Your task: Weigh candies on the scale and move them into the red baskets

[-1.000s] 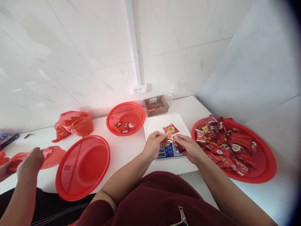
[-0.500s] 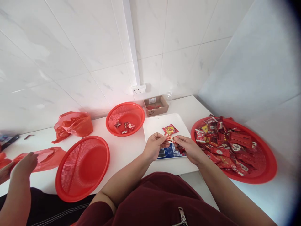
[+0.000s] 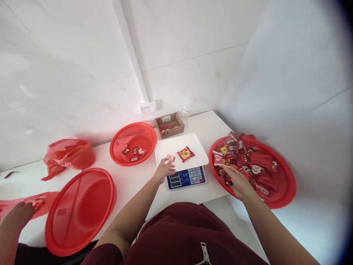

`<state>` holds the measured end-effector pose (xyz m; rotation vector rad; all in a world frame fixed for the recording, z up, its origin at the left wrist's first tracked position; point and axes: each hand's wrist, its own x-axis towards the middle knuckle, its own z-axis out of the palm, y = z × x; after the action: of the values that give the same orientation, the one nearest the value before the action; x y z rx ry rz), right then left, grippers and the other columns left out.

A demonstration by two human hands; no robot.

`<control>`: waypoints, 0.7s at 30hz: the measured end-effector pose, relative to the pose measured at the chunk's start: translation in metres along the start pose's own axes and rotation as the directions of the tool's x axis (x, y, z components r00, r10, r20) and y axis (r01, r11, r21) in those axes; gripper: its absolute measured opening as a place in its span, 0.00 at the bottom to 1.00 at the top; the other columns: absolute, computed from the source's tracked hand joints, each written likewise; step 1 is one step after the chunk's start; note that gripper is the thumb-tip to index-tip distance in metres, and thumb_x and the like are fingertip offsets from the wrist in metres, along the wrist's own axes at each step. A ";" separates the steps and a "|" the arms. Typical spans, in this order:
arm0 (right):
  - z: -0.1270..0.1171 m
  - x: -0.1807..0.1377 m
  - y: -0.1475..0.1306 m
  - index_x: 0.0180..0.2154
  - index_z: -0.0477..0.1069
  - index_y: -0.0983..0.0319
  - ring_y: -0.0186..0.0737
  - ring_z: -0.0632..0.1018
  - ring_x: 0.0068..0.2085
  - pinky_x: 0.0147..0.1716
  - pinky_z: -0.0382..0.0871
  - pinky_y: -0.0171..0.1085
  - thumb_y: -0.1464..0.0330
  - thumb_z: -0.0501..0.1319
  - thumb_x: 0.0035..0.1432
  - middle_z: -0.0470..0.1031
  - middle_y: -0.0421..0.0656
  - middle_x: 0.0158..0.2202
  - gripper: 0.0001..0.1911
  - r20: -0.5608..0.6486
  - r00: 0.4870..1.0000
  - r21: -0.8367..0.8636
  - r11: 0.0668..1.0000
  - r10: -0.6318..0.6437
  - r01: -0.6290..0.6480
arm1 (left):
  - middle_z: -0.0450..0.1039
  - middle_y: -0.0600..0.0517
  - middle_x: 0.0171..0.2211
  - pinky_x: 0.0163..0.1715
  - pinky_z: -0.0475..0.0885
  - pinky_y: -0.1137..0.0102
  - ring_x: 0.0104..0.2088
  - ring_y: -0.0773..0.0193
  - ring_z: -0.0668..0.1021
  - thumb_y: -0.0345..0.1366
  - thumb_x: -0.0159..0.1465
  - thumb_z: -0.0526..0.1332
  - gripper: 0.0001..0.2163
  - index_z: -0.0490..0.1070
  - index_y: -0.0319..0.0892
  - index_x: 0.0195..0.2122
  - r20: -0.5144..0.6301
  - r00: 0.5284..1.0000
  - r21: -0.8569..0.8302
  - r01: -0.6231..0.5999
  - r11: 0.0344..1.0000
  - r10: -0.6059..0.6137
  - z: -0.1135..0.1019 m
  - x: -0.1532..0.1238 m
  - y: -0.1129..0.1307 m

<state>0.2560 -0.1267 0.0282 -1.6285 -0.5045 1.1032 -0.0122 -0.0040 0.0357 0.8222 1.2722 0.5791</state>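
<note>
My left hand (image 3: 164, 170) is at the left front part of the scale's white pan (image 3: 162, 145). Its fingertips are on a small red-and-white snack packet (image 3: 170, 158), which they appear to pinch by one edge. Beside that lies a larger red packet with a yellow middle (image 3: 185, 154), flat on the pan. The scale's blue keypad panel (image 3: 186, 177) shows just in front of the pan. My right hand (image 3: 237, 181) is over the left rim of a red basket (image 3: 288, 184) heaped with red wrapped snacks (image 3: 256, 169). Its fingers are stretched out above packets, and its palm is hidden.
Behind the scale stands a cardboard box (image 3: 170, 125) with red packets. Left of the scale, a red basket (image 3: 132, 129) holds several packets. Another red basket (image 3: 79, 213) is nearer. Red plastic bags (image 3: 68, 152) lie farther left, by another person's hand (image 3: 20, 215).
My hands have parted. The left moved with the small packet to the pan's left side; the right moved over the heaped basket. The whole view has shifted. The other person's hand has moved too.
</note>
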 end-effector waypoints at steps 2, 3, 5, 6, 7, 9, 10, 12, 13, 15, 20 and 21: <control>-0.019 0.012 0.004 0.32 0.71 0.57 0.43 0.76 0.32 0.30 0.70 0.42 0.55 0.60 0.49 0.76 0.43 0.30 0.13 -0.076 0.992 -0.176 0.981 -0.098 0.083 | 0.73 0.51 0.30 0.31 0.72 0.69 0.26 0.67 0.76 0.47 0.55 0.65 0.22 0.62 0.42 0.45 0.020 1.000 0.049 -0.014 0.999 0.013 0.003 -0.002 -0.001; -0.028 0.018 0.006 0.35 0.71 0.58 0.44 0.76 0.35 0.34 0.70 0.43 0.57 0.59 0.51 0.77 0.44 0.33 0.13 -0.088 0.984 -0.335 0.935 -0.154 0.116 | 0.73 0.50 0.31 0.31 0.71 0.69 0.27 0.67 0.76 0.47 0.55 0.65 0.21 0.63 0.42 0.44 0.033 0.999 0.063 -0.015 0.998 0.013 0.005 -0.005 -0.003; -0.041 0.029 0.010 0.43 0.70 0.61 0.46 0.75 0.43 0.42 0.68 0.44 0.61 0.56 0.54 0.76 0.48 0.41 0.16 -0.052 0.971 -0.663 0.735 -0.232 0.140 | 0.73 0.49 0.33 0.32 0.71 0.70 0.29 0.67 0.76 0.45 0.55 0.65 0.19 0.65 0.41 0.43 0.052 0.999 0.090 0.000 0.996 -0.004 0.009 -0.012 -0.007; -0.047 0.035 0.011 0.46 0.69 0.63 0.47 0.74 0.47 0.46 0.66 0.44 0.64 0.54 0.55 0.74 0.51 0.45 0.17 -0.020 0.970 -0.771 0.621 -0.244 0.140 | 0.73 0.49 0.34 0.33 0.71 0.70 0.29 0.67 0.76 0.44 0.56 0.64 0.18 0.65 0.41 0.42 0.060 0.998 0.104 0.013 0.994 -0.020 0.011 -0.016 -0.010; -0.050 0.040 0.013 0.49 0.67 0.64 0.48 0.72 0.50 0.49 0.63 0.44 0.67 0.53 0.56 0.73 0.53 0.49 0.19 0.007 0.970 -0.835 0.532 -0.243 0.139 | 0.73 0.48 0.34 0.33 0.71 0.70 0.30 0.67 0.76 0.44 0.56 0.64 0.17 0.66 0.40 0.42 0.068 0.997 0.119 0.028 0.992 -0.037 0.012 -0.020 -0.012; -0.054 0.052 0.016 0.52 0.65 0.66 0.49 0.68 0.55 0.53 0.59 0.44 0.69 0.52 0.56 0.69 0.57 0.53 0.21 0.037 0.971 -0.880 0.452 -0.235 0.143 | 0.73 0.48 0.35 0.33 0.70 0.70 0.30 0.67 0.75 0.43 0.57 0.64 0.15 0.67 0.40 0.41 0.082 0.994 0.147 0.053 0.988 -0.066 0.014 -0.030 -0.017; -0.054 0.058 0.017 0.53 0.64 0.66 0.50 0.67 0.56 0.54 0.57 0.45 0.70 0.52 0.56 0.68 0.57 0.54 0.22 0.045 0.972 -0.884 0.445 -0.230 0.146 | 0.73 0.49 0.35 0.34 0.70 0.70 0.31 0.67 0.75 0.43 0.56 0.64 0.15 0.67 0.40 0.40 0.087 0.993 0.157 0.061 0.986 -0.075 0.014 -0.034 -0.020; -0.049 0.070 0.020 0.54 0.63 0.65 0.52 0.65 0.58 0.56 0.52 0.49 0.69 0.55 0.55 0.66 0.57 0.56 0.23 0.068 0.975 -0.896 0.416 -0.213 0.153 | 0.73 0.49 0.35 0.35 0.70 0.70 0.31 0.67 0.75 0.44 0.56 0.64 0.16 0.67 0.40 0.40 0.080 0.993 0.167 0.069 0.984 -0.084 0.014 -0.042 -0.024; -0.045 0.076 0.021 0.54 0.63 0.64 0.54 0.64 0.58 0.57 0.49 0.51 0.67 0.57 0.54 0.66 0.56 0.56 0.25 0.077 0.976 -0.901 0.406 -0.204 0.156 | 0.73 0.50 0.35 0.35 0.70 0.70 0.31 0.67 0.75 0.44 0.55 0.64 0.16 0.67 0.40 0.40 0.070 0.994 0.168 0.072 0.983 -0.084 0.014 -0.045 -0.026; -0.038 0.087 0.024 0.54 0.62 0.65 0.57 0.65 0.57 0.57 0.45 0.57 0.66 0.61 0.52 0.66 0.58 0.56 0.27 0.084 0.979 -0.904 0.400 -0.188 0.154 | 0.73 0.50 0.34 0.36 0.70 0.69 0.31 0.67 0.75 0.45 0.55 0.65 0.17 0.68 0.40 0.40 0.041 0.996 0.167 0.076 0.983 -0.084 0.014 -0.047 -0.030; -0.039 0.100 0.028 0.51 0.66 0.65 0.56 0.71 0.51 0.51 0.57 0.52 0.68 0.61 0.51 0.71 0.58 0.50 0.23 0.075 0.977 -0.860 0.482 -0.202 0.166 | 0.73 0.49 0.35 0.35 0.69 0.69 0.32 0.66 0.75 0.47 0.53 0.65 0.19 0.68 0.41 0.40 0.009 0.993 0.192 0.111 0.975 -0.115 0.021 -0.047 -0.033; -0.044 0.101 0.028 0.49 0.68 0.63 0.54 0.73 0.49 0.50 0.59 0.50 0.69 0.59 0.52 0.72 0.56 0.49 0.21 0.070 0.974 -0.840 0.514 -0.214 0.173 | 0.73 0.50 0.35 0.35 0.69 0.69 0.31 0.66 0.75 0.47 0.53 0.66 0.19 0.68 0.41 0.40 0.009 0.993 0.200 0.114 0.973 -0.118 0.024 -0.047 -0.032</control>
<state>0.3365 -0.0816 -0.0378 -2.3425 -1.3220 0.6391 -0.0011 -0.0641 0.0401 0.9094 1.3644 0.3525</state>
